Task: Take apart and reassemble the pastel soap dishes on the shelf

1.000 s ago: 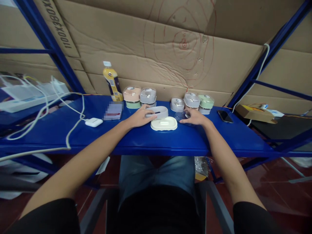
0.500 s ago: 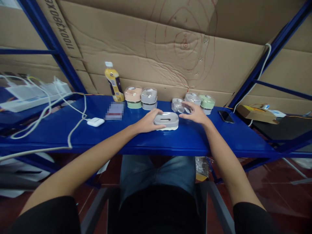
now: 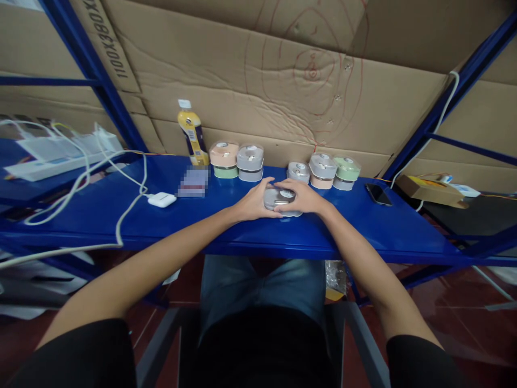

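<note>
In front of me on the blue table is a small grey oval box (image 3: 291,214). A clear lid (image 3: 278,197) with a round label lies over its top. My left hand (image 3: 256,202) is closed around the box's left side, thumb at the front and fingers behind. From the right, my right hand (image 3: 304,197) grips the lid, its fingers curved over the far edge and thumb at the near side. The fingers hide part of the box, so I cannot tell whether the lid sits fully down.
Behind stand a grey lidded box (image 3: 299,172), stacked boxes (image 3: 322,171), a green-topped stack (image 3: 346,173) and further stacks (image 3: 224,160). A yellow bottle (image 3: 193,134), white earphone case (image 3: 161,199), cables (image 3: 121,215) and phone (image 3: 378,194) lie around; cardboard (image 3: 226,70) backs the table.
My right hand has come left and toward me, from near the rear boxes onto the grey box. The clear labelled lid now covers the box's slotted top. My left hand stays on it.
</note>
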Available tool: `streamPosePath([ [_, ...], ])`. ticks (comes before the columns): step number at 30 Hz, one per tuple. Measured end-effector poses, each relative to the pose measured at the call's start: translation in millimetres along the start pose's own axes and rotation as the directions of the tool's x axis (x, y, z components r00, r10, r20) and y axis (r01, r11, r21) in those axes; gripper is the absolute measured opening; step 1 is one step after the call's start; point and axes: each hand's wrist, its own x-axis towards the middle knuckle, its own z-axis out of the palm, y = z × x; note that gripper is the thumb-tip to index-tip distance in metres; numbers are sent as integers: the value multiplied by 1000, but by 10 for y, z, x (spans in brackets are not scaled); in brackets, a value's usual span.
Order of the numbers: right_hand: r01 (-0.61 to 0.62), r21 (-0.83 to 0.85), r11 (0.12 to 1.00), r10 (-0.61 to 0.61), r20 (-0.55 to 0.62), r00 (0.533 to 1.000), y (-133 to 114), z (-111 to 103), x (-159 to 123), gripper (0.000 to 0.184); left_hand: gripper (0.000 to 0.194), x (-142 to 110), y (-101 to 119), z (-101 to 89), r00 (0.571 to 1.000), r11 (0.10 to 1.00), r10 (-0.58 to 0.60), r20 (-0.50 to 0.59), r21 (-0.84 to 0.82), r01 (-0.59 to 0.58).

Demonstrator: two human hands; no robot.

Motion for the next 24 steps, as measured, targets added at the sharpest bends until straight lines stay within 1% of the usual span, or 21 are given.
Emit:
streamPosePath([
  [4, 26, 19, 999, -25, -8, 1000, 62, 31, 9, 82, 127, 12, -40, 2, 1000, 1000, -14, 1, 26, 14],
  [7, 19, 34, 999, -18, -15, 1000, 108, 52, -7, 82, 125, 18, -68, -44, 999, 999, 30, 44, 27, -31],
  [10, -19, 45, 999, 20, -10, 1000, 155, 88, -52, 91, 121, 4, -79, -94, 993, 997, 73, 90, 27, -75],
  [12, -45, 72, 996, 46, -20, 999, 194, 124, -83, 95, 117, -21, -72, -104, 994, 995, 71, 84, 57, -76],
  [14, -93, 137, 986, 102, -63, 993, 243, 151, -101, 90, 113, -53, -53, -100, 997, 992, 55, 63, 107, -61],
  [16, -153, 224, 963, 188, -143, 972, 304, 141, -106, 88, 107, -68, -20, -98, 999, 988, 39, 21, 149, -41],
  [18, -190, 305, 933, 276, -269, 923, 376, 72, -105, 91, 104, -35, 30, -108, 998, 984, 17, -63, 177, -5],
  [19, -191, 335, 923, 310, -348, 885, 416, 17, -106, 92, 103, 10, 65, -117, 992, 982, -6, -124, 185, 29],
  [20, -183, 356, 916, 335, -435, 836, 457, -47, -109, 92, 102, 77, 106, -124, 981, 979, -40, -189, 188, 76],
  [21, -170, 369, 914, 355, -521, 776, 499, -116, -116, 92, 102, 168, 156, -127, 963, 973, -89, -254, 185, 138],
  [22, -157, 375, 913, 368, -598, 711, 541, -183, -127, 92, 103, 281, 213, -123, 940, 962, -147, -309, 177, 209],
  [24, -145, 376, 915, 385, -713, 586, 618, -295, -155, 92, 103, 561, 345, -81, 883, 923, -277, -379, 151, 354],
])
